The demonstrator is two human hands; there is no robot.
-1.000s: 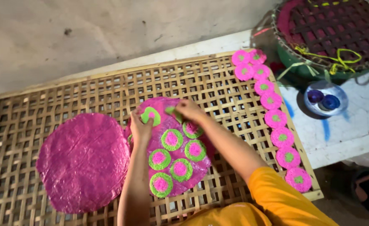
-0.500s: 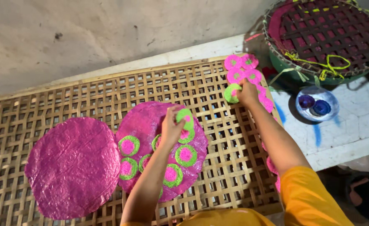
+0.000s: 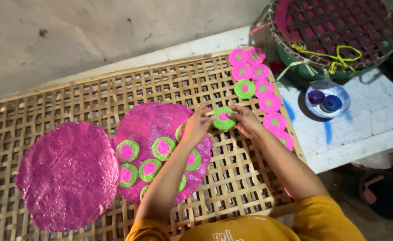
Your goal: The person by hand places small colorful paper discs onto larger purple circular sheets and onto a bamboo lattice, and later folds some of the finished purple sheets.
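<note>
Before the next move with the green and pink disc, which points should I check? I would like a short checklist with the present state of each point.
1. Disc held firmly: ok. The left hand and the right hand both pinch the small green disc with a pink centre.
2. Disc whole and flat: cannot tell; fingertips cover its edges.
3. Free room on the large decorated pink sheet: ok, its upper part is bare.
4. Small discs already on that sheet lie apart: ok where visible; the left forearm hides some.
5. Supply row of small discs within reach: ok, beside the right hand.
6. Woven bamboo tray supports the sheets fully: ok.
</note>
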